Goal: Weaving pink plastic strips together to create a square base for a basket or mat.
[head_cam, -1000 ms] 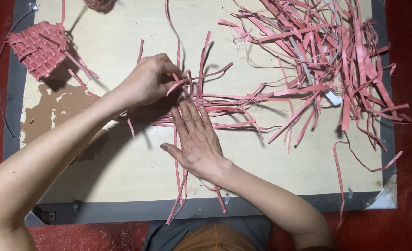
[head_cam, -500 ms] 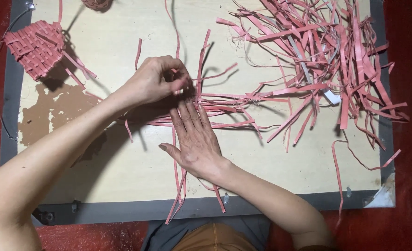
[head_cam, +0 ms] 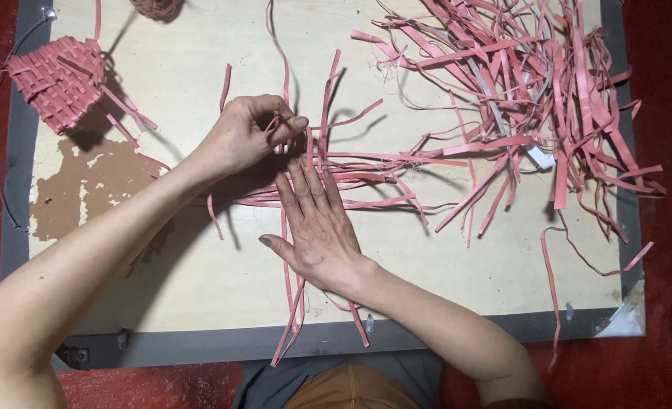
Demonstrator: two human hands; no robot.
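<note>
Since the earlier frames, the left hand (head_cam: 249, 136) has been shifting only slightly above the crossed strips (head_cam: 313, 178), its fingers now curling tighter around the upright ends, while the right hand (head_cam: 317, 223) is staying flat in the same place. The crossed strips, thin pink bands laid lengthwise and crosswise, are lying at the centre of the pale work board (head_cam: 200, 273), with several ends trailing over the board's near edge. The left hand is pinching one or two of the upright strip ends between thumb and fingertips, closed on them. The right hand is lying open, palm down, fingers extended and pressing the crossing point against the board. To the right, a large loose pile of pink strips (head_cam: 533, 91) is spreading across the far corner, some strands touching the crossed ones. At the far left corner, a partly woven pink piece (head_cam: 56, 79) is resting, well apart from both hands. A dark frame (head_cam: 18, 167) is bordering the board.
</note>
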